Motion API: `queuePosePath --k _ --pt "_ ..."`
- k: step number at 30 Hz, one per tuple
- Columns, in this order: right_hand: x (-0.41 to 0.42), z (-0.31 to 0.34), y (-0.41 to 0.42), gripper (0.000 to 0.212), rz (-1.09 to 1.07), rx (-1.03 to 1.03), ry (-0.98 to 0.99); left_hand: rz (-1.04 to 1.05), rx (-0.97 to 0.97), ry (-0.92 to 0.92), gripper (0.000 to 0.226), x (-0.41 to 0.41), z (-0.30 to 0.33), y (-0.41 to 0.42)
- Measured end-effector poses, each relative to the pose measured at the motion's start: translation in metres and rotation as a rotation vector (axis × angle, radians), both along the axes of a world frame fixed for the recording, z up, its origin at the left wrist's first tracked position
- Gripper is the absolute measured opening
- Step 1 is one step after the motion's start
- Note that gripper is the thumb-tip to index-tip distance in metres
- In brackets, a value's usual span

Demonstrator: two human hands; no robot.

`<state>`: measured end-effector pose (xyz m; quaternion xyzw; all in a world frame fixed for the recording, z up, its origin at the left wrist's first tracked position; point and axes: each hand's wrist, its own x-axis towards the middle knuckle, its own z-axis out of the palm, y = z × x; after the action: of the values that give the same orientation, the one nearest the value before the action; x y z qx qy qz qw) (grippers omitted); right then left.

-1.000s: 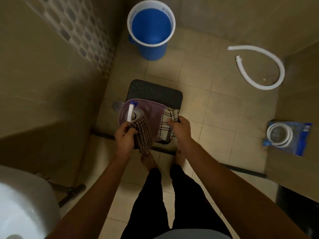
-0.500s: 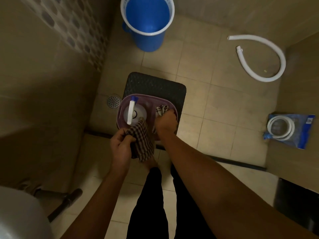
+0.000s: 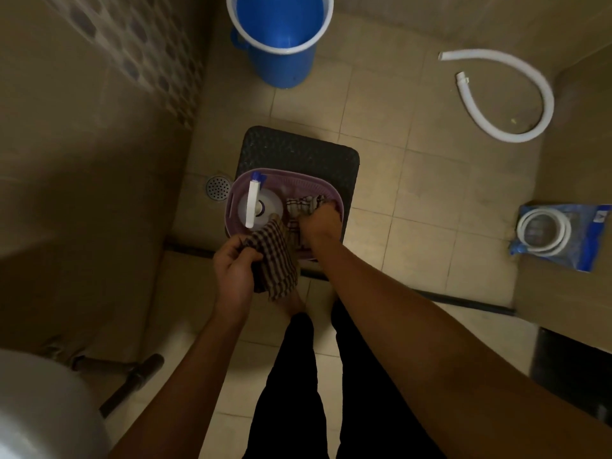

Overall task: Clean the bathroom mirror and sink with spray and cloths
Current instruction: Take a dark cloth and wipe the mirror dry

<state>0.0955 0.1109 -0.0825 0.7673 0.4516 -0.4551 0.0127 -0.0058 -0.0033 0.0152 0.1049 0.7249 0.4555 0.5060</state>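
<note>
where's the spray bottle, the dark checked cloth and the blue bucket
spray bottle [image 3: 253, 203]: head view, on its white trigger head.
dark checked cloth [image 3: 276, 260]: head view, middle of the hanging fabric.
blue bucket [image 3: 281, 66]: head view, on its outer wall.

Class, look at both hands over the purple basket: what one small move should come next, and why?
Probably the right hand lets go of the light checked cloth inside the basket and takes the spray bottle; the left hand already holds the dark checked cloth.
</note>
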Motion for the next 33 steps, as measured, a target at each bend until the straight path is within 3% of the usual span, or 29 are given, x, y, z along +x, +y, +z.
queuePosePath --k 3,5,8,13,15,19,22,25,27,31,33 --pt "0.016 0.037 -0.011 0.027 0.006 0.155 0.095 -0.008 0.000 0.004 0.020 0.003 0.012 0.004" --pt "0.028 0.070 -0.024 0.021 0.011 0.213 0.211 -0.028 0.013 0.021 0.017 0.006 0.021 0.007" --pt "0.035 0.111 -0.045 0.037 -0.050 0.078 0.510 -0.106 0.071 0.110 0.018 0.015 0.034 0.011" --pt "0.036 0.151 -0.068 0.047 -0.451 -0.177 0.986 -0.374 0.153 0.277 0.018 0.051 0.054 0.010" --pt "0.044 0.159 -0.070 0.059 -0.594 -0.238 1.074 -0.463 0.201 0.296 0.033 0.059 0.064 0.006" --pt "0.060 0.162 -0.066 0.057 -0.659 -0.206 1.137 -0.710 0.305 0.225 0.065 0.072 0.085 -0.007" --pt "0.066 0.168 -0.062 0.058 -0.651 -0.234 1.134 -0.556 0.309 0.166 0.054 0.076 0.101 -0.020" --pt "0.071 0.181 -0.060 0.047 -0.591 -0.283 1.124 -0.310 0.252 0.475 0.032 0.057 0.109 -0.022" --pt "0.072 0.194 -0.059 0.039 -0.536 -0.321 1.156 -0.226 0.175 0.599 0.030 0.043 0.116 -0.018" --pt "0.066 0.223 -0.060 0.039 -0.411 -0.399 1.225 -0.138 0.107 0.240 0.016 0.026 0.125 -0.016" --pt "0.065 0.234 -0.058 0.037 -0.339 -0.420 1.248 -0.085 0.157 0.191 0.005 0.025 0.134 -0.023"
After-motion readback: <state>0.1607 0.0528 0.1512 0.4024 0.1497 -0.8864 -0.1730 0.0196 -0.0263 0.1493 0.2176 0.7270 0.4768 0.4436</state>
